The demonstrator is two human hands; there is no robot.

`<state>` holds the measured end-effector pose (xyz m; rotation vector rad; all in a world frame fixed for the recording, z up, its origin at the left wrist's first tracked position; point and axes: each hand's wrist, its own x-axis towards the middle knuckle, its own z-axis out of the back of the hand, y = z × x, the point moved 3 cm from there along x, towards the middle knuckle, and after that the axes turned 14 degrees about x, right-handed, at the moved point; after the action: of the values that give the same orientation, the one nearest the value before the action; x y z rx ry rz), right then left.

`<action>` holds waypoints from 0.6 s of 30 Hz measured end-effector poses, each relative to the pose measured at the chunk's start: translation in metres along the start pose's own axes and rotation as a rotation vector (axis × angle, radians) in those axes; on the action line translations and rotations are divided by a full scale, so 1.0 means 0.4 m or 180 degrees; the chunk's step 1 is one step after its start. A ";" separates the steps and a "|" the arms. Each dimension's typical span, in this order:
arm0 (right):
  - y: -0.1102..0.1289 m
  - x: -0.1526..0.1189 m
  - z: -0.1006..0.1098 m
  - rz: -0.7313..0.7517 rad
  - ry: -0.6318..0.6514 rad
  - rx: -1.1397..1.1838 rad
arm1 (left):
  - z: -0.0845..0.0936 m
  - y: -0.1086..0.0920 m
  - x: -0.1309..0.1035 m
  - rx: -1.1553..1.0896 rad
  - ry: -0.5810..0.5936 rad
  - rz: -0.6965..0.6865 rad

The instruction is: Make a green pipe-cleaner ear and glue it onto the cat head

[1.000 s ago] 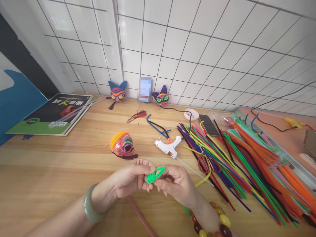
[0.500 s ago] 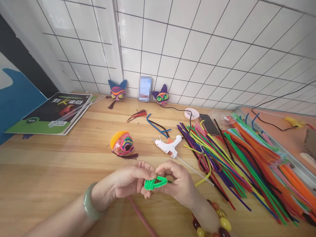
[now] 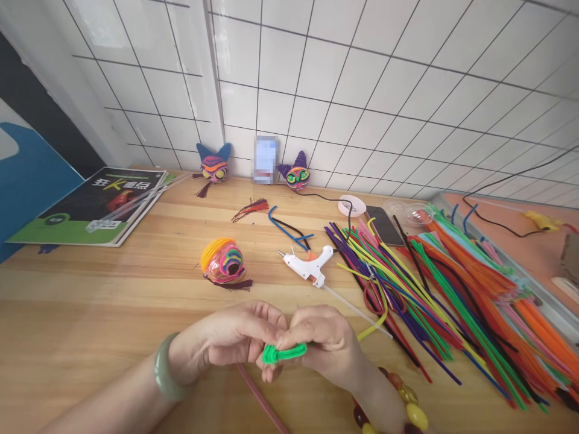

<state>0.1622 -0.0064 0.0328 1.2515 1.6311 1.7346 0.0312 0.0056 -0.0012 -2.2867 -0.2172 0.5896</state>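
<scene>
A bent green pipe cleaner [image 3: 286,352], wound into coils at its left end, sits between my two hands. My left hand [image 3: 242,334] pinches the coiled end between thumb and fingers. With thumb and fingertips, my right hand [image 3: 328,343] grips the other part, its thumb pressed near the coils. The fingers partly hide the piece. Beyond my hands rests a round ornament [image 3: 223,262] with an orange top, a coloured eye and a dark tassel. A white glue gun [image 3: 310,266] lies on its side, a clear glue stick trailing from its rear.
Loose coloured pipe cleaners [image 3: 398,289] cover the right side, with red-handled scissors [image 3: 373,295] among them. Two finished cat-like heads [image 3: 214,167] and a phone [image 3: 265,160] lean at the wall. A book [image 3: 104,205] lies left, a dark phone [image 3: 383,226] at the back right.
The green loop has been pressed flatter and tilted, its opening no longer showing. My right thumb has moved left onto it, bringing my hands closer together.
</scene>
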 end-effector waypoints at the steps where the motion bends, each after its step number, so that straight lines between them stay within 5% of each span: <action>1: 0.002 0.000 -0.003 -0.0031 -0.0049 0.0099 | -0.004 -0.001 -0.001 0.0073 0.0070 0.0007; 5: -0.001 0.000 0.001 -0.0396 -0.0503 0.0219 | -0.008 -0.018 -0.005 0.0560 -0.0137 -0.0236; 11: -0.048 -0.002 0.038 -0.1166 -0.1516 0.0419 | 0.018 -0.073 -0.022 0.1461 -0.1769 -0.1323; 18: -0.066 0.007 0.043 -0.1166 -0.1542 0.0770 | 0.025 -0.061 -0.002 0.1616 -0.1699 -0.1396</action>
<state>0.1686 0.0104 0.0069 1.2559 1.6671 0.9481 0.0264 0.0288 0.0101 -1.4971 -0.7165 0.8893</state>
